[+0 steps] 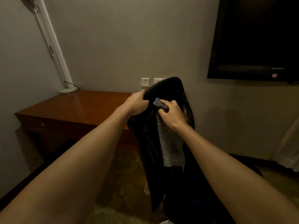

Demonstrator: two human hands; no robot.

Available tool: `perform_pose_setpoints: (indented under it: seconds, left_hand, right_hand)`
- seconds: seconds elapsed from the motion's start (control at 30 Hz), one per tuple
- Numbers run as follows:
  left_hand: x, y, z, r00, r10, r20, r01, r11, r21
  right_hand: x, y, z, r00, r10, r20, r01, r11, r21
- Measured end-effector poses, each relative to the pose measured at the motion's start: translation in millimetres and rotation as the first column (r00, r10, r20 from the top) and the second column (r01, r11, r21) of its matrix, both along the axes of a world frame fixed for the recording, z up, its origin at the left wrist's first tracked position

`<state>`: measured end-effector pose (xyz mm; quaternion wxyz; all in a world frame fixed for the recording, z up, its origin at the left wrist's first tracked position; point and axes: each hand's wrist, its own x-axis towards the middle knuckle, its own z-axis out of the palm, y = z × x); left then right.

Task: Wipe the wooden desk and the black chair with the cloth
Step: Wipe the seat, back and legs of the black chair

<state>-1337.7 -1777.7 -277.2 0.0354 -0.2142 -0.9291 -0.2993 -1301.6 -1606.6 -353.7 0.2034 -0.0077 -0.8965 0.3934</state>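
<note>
Two bare hands meet at the top of the black chair (171, 88), whose backrest stands upright just past the middle of the view. The left hand (137, 102) grips the backrest's upper edge at about ten o'clock of its curve, fingers (143, 92) curled over the rim. Just beside it, at three o'clock, the right hand (171, 113) holds the cloth (159, 105) against the chair's back. Its fingers are bent round a blue-grey bunch that shows above the knuckles. Below that hand, at six o'clock, a pale striped length of fabric (172, 146) hangs down the backrest. Whether it is one piece with the bunch cannot be told.

The wooden table (80, 107) stands at nine o'clock of the chair, against the wall, its glossy top reflecting light. Its near right corner is hidden behind the left forearm and the chair. A drawer knob (42, 124) shows on its front. At the table's far left corner sits the round base of a white desk lamp (68, 91), its arm slanting up toward eleven o'clock. Wall sockets (145, 81) sit just behind the chair's top. A dark television (255, 38) hangs on the wall at two o'clock, and a pale curtain (289, 143) falls at three o'clock.
</note>
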Motion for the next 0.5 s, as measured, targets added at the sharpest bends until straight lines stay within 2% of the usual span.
perform_pose_setpoints:
  seconds: [0.17,0.27,0.33,0.4,0.5]
  left_hand:
    - [-3.3,-0.1,1.0,1.000,0.006,0.023,-0.007,0.998,0.062]
    - [-2.6,0.8,1.4,0.999,0.005,0.044,-0.008,0.998,0.058]
    - [-0.1,1.5,2.3,0.999,0.017,0.041,-0.019,0.999,0.046]
    - [2.4,2.6,3.1,0.999,0.027,0.041,-0.028,0.999,0.045]
    - [6.3,2.5,4.1,0.999,0.034,0.042,-0.035,0.999,0.025]
  right_hand:
    - [16.4,3.8,-1.9,0.986,0.162,-0.050,-0.164,0.986,-0.034]
    - [29.6,3.4,4.2,0.940,0.340,0.019,-0.338,0.938,-0.072]
    - [35.3,0.1,10.1,0.914,0.404,0.030,-0.400,0.912,-0.089]
    - [36.5,-1.3,13.4,0.928,0.371,-0.028,-0.371,0.916,-0.154]
    - [31.5,-0.3,10.6,0.983,0.123,-0.137,-0.153,0.960,-0.233]
